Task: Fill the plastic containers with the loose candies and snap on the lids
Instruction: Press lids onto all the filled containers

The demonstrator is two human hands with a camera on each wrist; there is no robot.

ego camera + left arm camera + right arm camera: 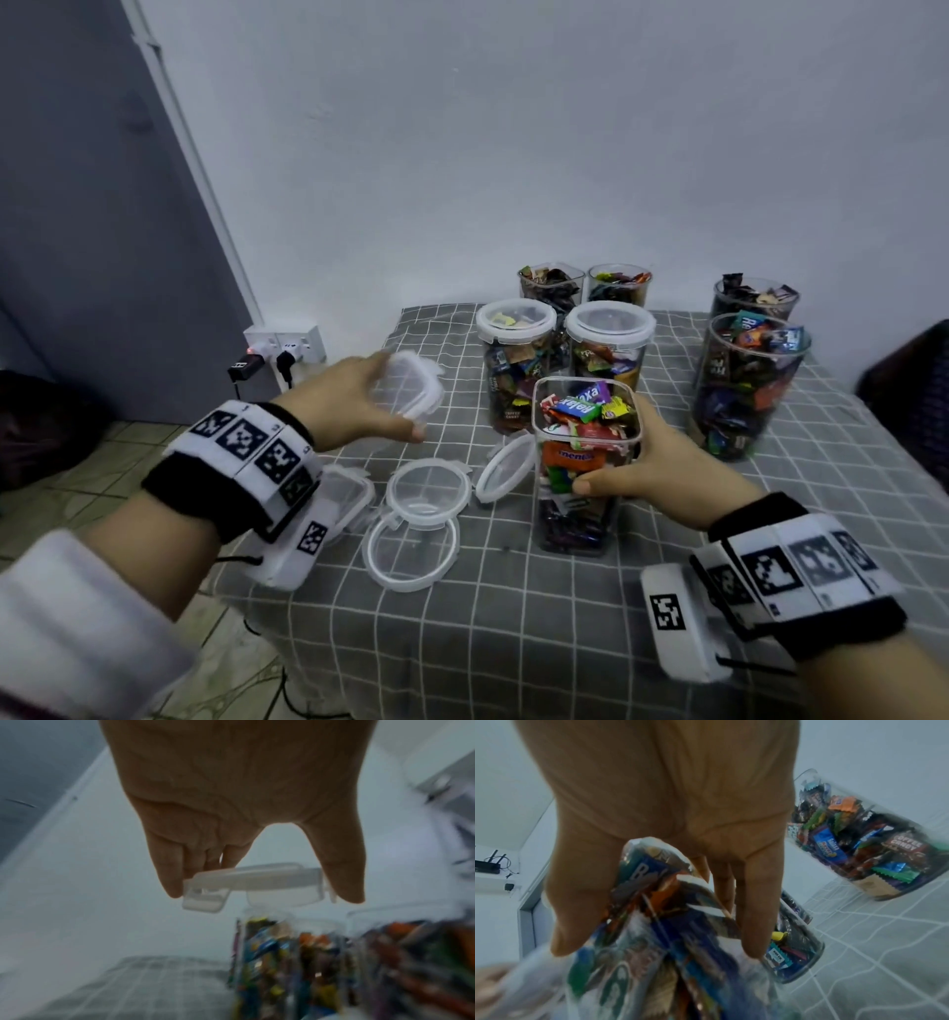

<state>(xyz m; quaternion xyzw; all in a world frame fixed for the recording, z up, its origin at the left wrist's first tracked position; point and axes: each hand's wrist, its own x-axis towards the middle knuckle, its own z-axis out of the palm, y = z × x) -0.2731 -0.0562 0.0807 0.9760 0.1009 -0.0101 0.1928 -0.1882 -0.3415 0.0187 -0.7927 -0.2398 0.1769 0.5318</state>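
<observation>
A tall square clear container point(583, 462) full of wrapped candies stands lidless on the grey checked cloth. My right hand point(634, 467) grips its side, thumb in front, fingers behind; the right wrist view shows that hand point(659, 902) wrapped round the container point(641, 963). My left hand point(359, 401) holds a clear square lid point(405, 388) with snap flaps in the air, left of the container. In the left wrist view the lid point(254, 884) is pinched between the fingers point(167, 874) and the thumb.
Loose lids lie at the front left: two round ones point(429, 491) point(411, 552), one leaning round lid point(506, 467), and a square one point(344, 496). Two lidded round jars point(516, 354) point(610, 339) and several open candy-filled jars point(747, 380) stand behind. The table's left edge drops to the floor.
</observation>
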